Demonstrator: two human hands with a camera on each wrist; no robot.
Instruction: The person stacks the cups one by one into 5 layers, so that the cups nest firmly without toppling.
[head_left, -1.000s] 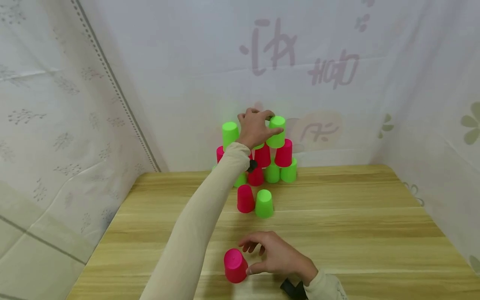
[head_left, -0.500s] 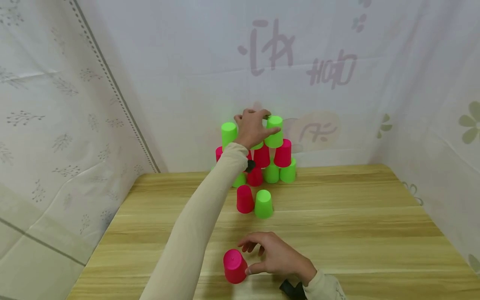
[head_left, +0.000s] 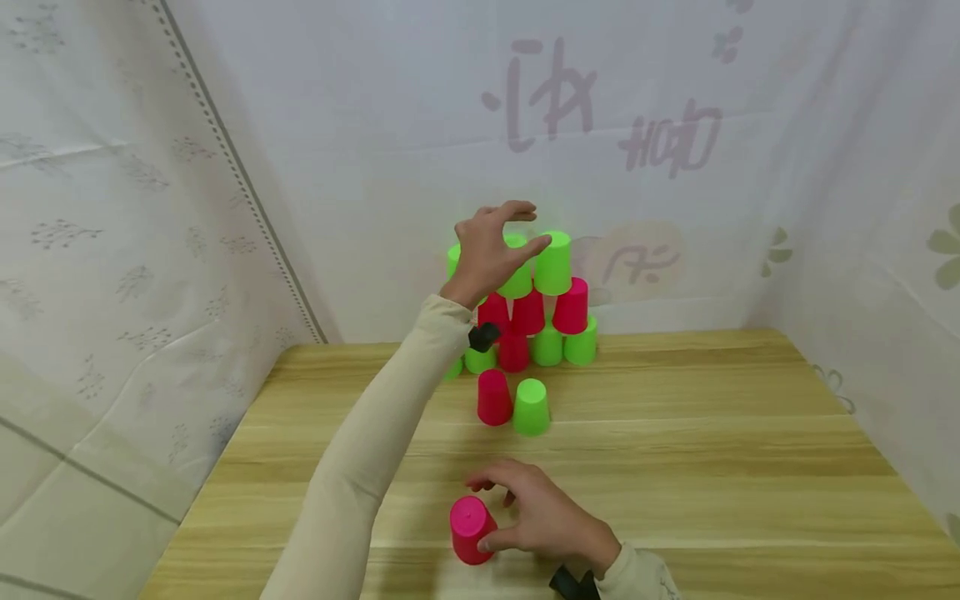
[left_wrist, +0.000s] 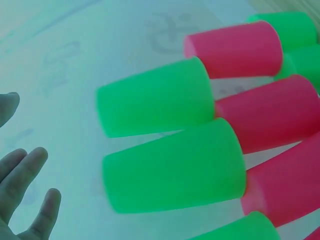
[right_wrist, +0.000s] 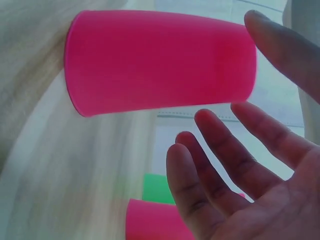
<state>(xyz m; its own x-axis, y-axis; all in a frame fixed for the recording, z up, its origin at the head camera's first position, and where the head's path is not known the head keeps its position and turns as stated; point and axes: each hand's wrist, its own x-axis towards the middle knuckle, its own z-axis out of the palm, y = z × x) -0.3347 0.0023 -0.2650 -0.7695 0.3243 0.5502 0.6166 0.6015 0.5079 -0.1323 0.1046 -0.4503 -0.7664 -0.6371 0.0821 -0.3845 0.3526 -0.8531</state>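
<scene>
Upside-down cups form a tiered stack at the back of the table. Its upper row has green cups, including the rightmost green cup [head_left: 553, 265]; pink cups [head_left: 528, 312] stand beneath. My left hand [head_left: 486, 254] hovers before the upper row, fingers spread. In the left wrist view, a gap separates its fingers [left_wrist: 34, 162] from the green cups [left_wrist: 175, 167]. Near the front, my right hand [head_left: 551, 517] is around a single upside-down pink cup [head_left: 468, 518]. The right wrist view has its thumb at that cup's base end and the other fingers spread, not gripping.
Between the stack and my right hand stand another pink cup [head_left: 493, 398] and a green cup [head_left: 532, 408], side by side. Patterned cloth [head_left: 375, 167] hangs behind and at both sides of the wooden table [head_left: 712, 467]. My left forearm crosses over the table's left part.
My left hand has come off the rightmost upper green cup, moving left and slightly up; that cup stays standing. My right hand has shifted a little left, its thumb now overlapping the front pink cup.
</scene>
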